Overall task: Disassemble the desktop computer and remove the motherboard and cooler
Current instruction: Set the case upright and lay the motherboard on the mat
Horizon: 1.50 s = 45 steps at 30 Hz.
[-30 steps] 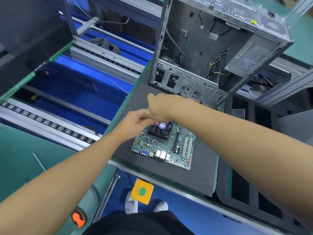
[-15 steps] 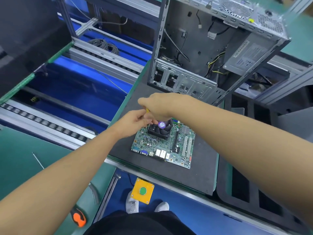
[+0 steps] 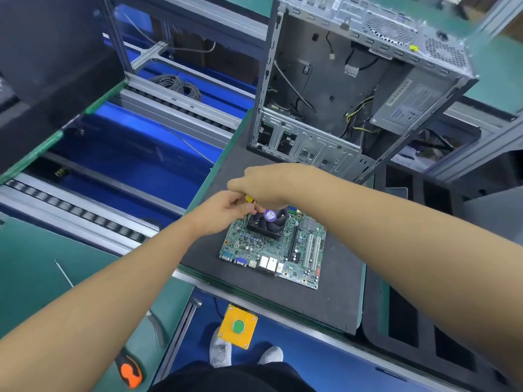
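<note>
Motherboard out of case, flat on desk. Step: cooler removal. Right hand grips screwdriver; left hand pinches shaft. Next, likely: loosen corner screws, lift cooler.

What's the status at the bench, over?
Right hand grips yellow-handled tool at far-left corner of cooler; left hand curled beside it, hold unclear. Motherboard out of case, flat on mat, cooler not yet off. Nothing blocking the cooler.
</note>
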Each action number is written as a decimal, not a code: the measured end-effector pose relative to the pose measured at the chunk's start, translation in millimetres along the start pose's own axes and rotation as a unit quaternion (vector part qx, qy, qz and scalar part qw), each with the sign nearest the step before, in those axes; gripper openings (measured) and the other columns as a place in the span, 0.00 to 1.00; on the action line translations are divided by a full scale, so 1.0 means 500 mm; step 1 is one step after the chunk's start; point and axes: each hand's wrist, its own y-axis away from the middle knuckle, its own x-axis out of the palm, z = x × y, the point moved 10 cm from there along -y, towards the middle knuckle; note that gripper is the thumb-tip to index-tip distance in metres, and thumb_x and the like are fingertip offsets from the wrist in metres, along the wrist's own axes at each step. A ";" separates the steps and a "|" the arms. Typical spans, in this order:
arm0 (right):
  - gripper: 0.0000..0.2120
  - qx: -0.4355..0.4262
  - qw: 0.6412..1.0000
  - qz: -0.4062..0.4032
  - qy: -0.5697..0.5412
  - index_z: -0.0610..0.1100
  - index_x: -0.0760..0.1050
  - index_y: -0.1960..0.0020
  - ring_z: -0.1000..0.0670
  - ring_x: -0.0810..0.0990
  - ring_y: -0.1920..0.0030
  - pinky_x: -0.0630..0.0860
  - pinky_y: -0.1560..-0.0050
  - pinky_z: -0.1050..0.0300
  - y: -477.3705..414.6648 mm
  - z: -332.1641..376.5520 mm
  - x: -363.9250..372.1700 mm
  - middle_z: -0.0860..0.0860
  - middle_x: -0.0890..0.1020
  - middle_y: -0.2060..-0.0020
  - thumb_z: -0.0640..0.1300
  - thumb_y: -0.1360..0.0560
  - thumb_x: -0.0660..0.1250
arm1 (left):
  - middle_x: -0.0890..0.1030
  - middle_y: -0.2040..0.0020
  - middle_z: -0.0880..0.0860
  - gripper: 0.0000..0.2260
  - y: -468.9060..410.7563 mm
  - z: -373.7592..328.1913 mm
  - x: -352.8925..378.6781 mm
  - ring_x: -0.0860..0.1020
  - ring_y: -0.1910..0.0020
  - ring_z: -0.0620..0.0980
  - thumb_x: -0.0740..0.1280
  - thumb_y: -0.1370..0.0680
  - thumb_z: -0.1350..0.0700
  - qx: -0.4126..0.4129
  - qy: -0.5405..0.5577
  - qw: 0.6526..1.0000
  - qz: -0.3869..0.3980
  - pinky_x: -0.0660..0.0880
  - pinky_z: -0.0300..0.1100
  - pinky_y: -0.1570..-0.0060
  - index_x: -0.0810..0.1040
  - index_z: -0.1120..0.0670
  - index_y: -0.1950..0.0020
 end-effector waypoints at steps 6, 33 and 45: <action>0.15 0.061 0.998 -0.002 -0.014 0.47 0.68 0.33 0.46 0.77 0.62 0.66 0.68 0.54 0.001 -0.019 -0.003 0.48 0.75 0.60 0.51 0.18 0.59 | 0.84 0.52 0.54 0.10 -0.013 -0.003 -0.005 0.82 0.48 0.55 0.66 0.27 0.37 0.021 -0.058 0.997 -0.049 0.76 0.58 0.41 0.82 0.36 0.50; 0.08 0.243 0.920 -0.197 -0.238 0.40 0.69 0.41 0.38 0.77 0.52 0.74 0.55 0.48 0.154 -0.242 0.114 0.40 0.77 0.46 0.43 0.18 0.59 | 0.70 0.41 0.49 0.46 -0.123 0.001 0.133 0.68 0.44 0.53 0.76 0.41 0.33 0.138 -0.414 0.900 -0.014 0.68 0.48 0.44 0.67 0.53 0.29; 0.07 0.298 0.569 -0.195 -0.741 0.34 0.72 0.54 0.44 0.82 0.68 0.84 0.65 0.52 0.194 -0.317 0.348 0.39 0.82 0.68 0.37 0.21 0.67 | 0.70 0.39 0.49 0.47 -0.149 0.009 0.171 0.68 0.41 0.52 0.78 0.41 0.34 0.102 -0.419 0.900 0.057 0.68 0.47 0.41 0.65 0.52 0.29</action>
